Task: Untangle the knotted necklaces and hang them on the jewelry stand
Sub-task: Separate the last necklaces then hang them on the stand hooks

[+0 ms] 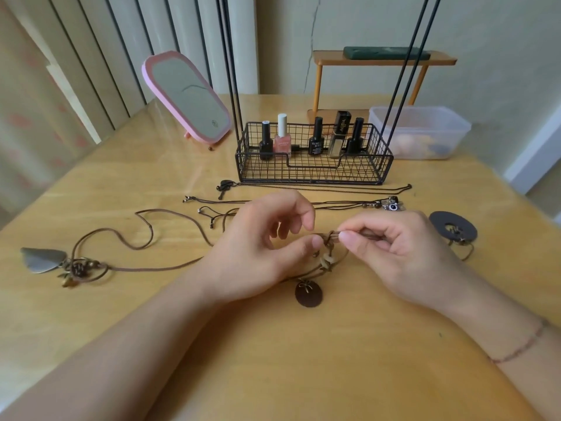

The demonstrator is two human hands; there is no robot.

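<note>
**Knot Under Work, Stand Not Yet Dressed**

Nearest the camera, a round dark-brown wooden pendant (308,294) lies on the honey-coloured wooden bench (273,360), its brown cord running up into a tight knot of brown cord and pale beads (327,244) between two bare hands. The left hand (261,250) pinches the knot with its thumb; the right hand (391,241) has thumb and forefinger clenched on the cord just beside it. To the left lies a grey teardrop pendant necklace on looping brown cord (42,259); to the right, a flat black ring pendant (453,225), its cord partly hidden by the right hand. Farther back, two thin dark chains (303,202) lie straightened side by side. Beyond stands a black wire jewelry stand with a basket base (312,165) holding nail-polish bottles; its uprights run out of frame, so the hanging bar cannot be seen. Judging by this, nothing visible has been hung; untangling remains under way.
</note>
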